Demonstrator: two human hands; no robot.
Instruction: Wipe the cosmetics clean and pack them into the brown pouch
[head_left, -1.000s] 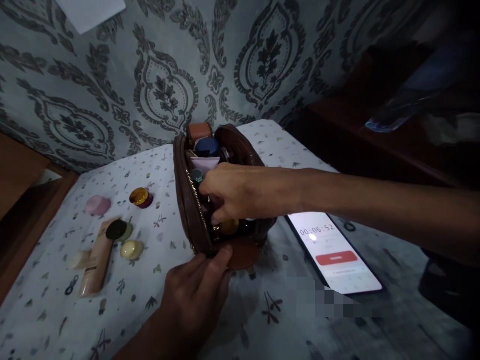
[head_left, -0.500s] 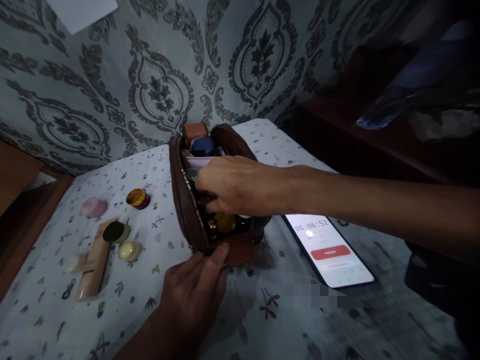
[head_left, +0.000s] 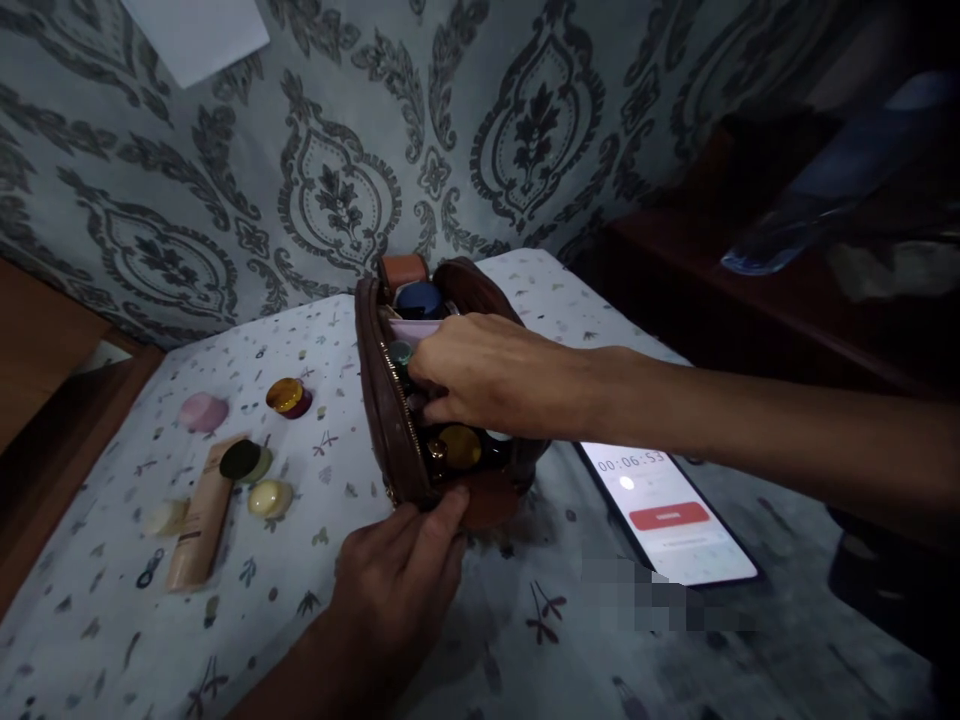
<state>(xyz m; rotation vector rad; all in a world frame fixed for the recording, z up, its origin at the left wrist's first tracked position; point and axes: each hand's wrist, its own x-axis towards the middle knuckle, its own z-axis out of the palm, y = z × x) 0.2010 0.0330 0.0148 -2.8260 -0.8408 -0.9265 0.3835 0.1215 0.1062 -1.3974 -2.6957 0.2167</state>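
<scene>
A brown zippered bag (head_left: 384,420) stands unzipped on the cloth, packed with small items. My left hand (head_left: 401,580) pinches its near end by the brown leather tab (head_left: 491,503), thumb on top. Reaching in from the right, my right hand (head_left: 476,370) is inside the bag with its fingers curled; the fingertips and whatever they hold are hidden. Around that hand in the bag are a blue round container (head_left: 418,299), a pale pink flat item (head_left: 412,331), a green-capped item (head_left: 400,353) and a gold-topped item (head_left: 459,446).
Left of the bag lie a beige tube (head_left: 202,530), a dark-lidded jar (head_left: 241,461), a cream jar (head_left: 270,498), a pink jar (head_left: 203,411) and an amber-lidded jar (head_left: 289,397). A lit phone (head_left: 675,530) shows a timer on the right. Beyond is a plastic bottle (head_left: 817,190).
The view has shifted slightly, so everything sits a little further right. Both hands stay at the bag with little change of pose. The phone's timer has advanced one second.
</scene>
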